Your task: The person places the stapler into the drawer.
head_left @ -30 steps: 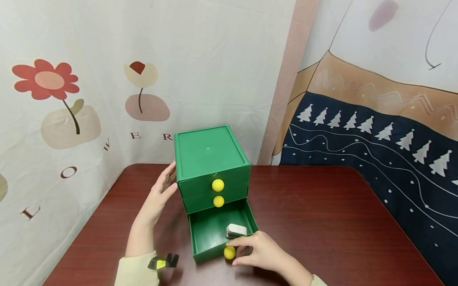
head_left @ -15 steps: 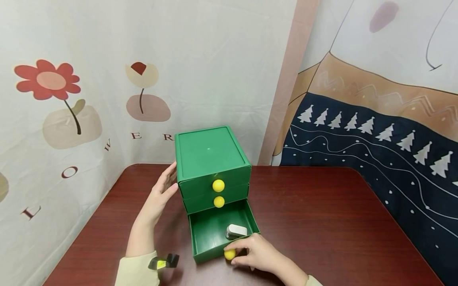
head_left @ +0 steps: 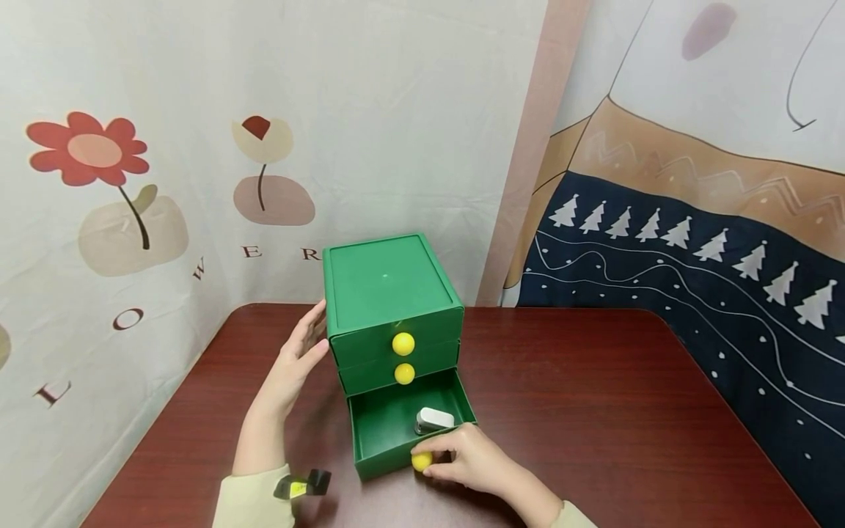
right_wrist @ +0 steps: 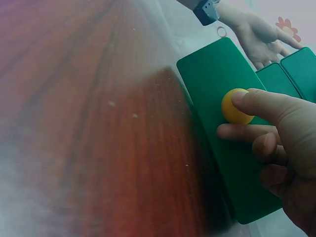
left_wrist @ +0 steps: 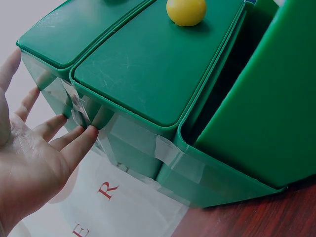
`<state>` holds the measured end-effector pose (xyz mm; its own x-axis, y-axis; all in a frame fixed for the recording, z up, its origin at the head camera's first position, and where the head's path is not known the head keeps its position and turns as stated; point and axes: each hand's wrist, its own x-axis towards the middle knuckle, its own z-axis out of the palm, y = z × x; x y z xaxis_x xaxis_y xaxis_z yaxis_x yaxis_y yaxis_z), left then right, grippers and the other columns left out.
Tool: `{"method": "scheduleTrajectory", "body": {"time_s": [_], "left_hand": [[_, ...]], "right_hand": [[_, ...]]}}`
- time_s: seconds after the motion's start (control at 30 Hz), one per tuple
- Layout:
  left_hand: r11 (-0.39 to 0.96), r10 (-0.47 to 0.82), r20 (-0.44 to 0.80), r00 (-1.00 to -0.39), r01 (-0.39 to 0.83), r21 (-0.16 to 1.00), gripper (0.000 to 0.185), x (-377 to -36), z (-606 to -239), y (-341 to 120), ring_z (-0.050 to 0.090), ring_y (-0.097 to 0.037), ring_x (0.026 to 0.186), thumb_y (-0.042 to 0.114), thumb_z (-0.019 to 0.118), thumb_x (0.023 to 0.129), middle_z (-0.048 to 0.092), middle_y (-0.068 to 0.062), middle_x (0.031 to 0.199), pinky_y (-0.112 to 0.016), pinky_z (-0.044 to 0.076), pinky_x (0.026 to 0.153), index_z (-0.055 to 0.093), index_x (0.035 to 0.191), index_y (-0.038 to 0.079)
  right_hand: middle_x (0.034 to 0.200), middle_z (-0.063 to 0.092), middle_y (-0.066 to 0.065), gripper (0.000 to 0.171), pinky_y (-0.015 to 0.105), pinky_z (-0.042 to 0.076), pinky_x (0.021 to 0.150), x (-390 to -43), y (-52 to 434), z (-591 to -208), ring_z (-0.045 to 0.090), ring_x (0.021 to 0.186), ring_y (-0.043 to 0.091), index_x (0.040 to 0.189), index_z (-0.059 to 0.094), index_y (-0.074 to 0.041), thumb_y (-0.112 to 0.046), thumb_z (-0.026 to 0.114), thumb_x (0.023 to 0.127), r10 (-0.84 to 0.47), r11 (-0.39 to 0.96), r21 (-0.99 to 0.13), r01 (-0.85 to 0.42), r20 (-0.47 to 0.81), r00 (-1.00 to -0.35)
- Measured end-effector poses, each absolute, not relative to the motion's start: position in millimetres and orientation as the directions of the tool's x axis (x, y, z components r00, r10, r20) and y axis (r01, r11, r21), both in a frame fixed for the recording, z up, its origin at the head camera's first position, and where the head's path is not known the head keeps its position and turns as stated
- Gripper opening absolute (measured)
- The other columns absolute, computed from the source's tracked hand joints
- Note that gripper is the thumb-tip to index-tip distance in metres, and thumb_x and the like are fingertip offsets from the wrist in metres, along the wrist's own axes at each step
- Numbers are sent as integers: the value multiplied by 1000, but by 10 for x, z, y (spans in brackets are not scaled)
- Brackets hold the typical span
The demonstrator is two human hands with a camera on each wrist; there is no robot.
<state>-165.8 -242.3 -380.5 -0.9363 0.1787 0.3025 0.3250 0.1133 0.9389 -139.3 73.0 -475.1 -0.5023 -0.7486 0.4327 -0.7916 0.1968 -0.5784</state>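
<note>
A green cabinet (head_left: 389, 282) with three stacked drawers stands on the table, and its bottom drawer (head_left: 379, 467) is pulled out. Inside that drawer, near the front right, lies a small white-topped stapler (head_left: 435, 419). My right hand (head_left: 470, 458) pinches the drawer's round yellow knob (right_wrist: 231, 109) between thumb and index finger, as the right wrist view shows. At the cabinet's left side is my left hand (head_left: 295, 361), its fingers spread and fairly straight. In the left wrist view its fingertips (left_wrist: 92, 132) touch the cabinet's taped side wall.
Yellow knobs (head_left: 403, 344) sit on the two upper drawers, which are pushed in. The dark red wooden table (head_left: 594, 411) extends to both sides. Behind it hang a pale curtain (head_left: 409, 132) with printed flowers and a dark blue cloth (head_left: 660, 271) with trees.
My right hand has closed its fingers on the bottom knob. The bottom drawer has slid slightly inward, carrying the stapler with it. My left hand has stayed in place.
</note>
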Motion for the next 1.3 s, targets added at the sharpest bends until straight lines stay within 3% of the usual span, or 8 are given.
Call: {"method": "scheduleTrajectory", "body": {"time_s": [0.43, 0.77, 1.3], "left_hand": [[106, 185, 298, -937, 320, 941, 58, -1655, -3803, -2420, 15, -30, 142, 13, 44, 103, 19, -5, 156, -31, 27, 102, 20, 154, 22], [103, 182, 300, -936, 322, 941, 58, -1662, -3821, -2427, 16, -31, 141, 13, 45, 103, 19, -4, 156, -22, 30, 99, 20, 154, 23], [109, 180, 313, -933, 335, 936, 58, -1677, -3815, -2429, 17, -30, 141, 13, 45, 103, 20, -5, 156, -19, 30, 98, 21, 154, 24]], "right_hand": [[91, 70, -7, 22, 14, 44, 58, -1616, 594, -4664, 52, 66, -7, 108, 74, -15, -15, 74, 86, -721, 264, -680, -685, 332, -608], [86, 69, -7, 23, 16, 46, 62, -1768, 461, -4693, 57, 71, -4, 108, 74, -14, -10, 73, 85, -667, 315, -704, -636, 313, -676], [100, 70, -9, 24, 21, 47, 74, -1923, 319, -4769, 60, 88, -1, 111, 74, -21, -19, 73, 87, -551, 414, -687, -596, 333, -766]]}}
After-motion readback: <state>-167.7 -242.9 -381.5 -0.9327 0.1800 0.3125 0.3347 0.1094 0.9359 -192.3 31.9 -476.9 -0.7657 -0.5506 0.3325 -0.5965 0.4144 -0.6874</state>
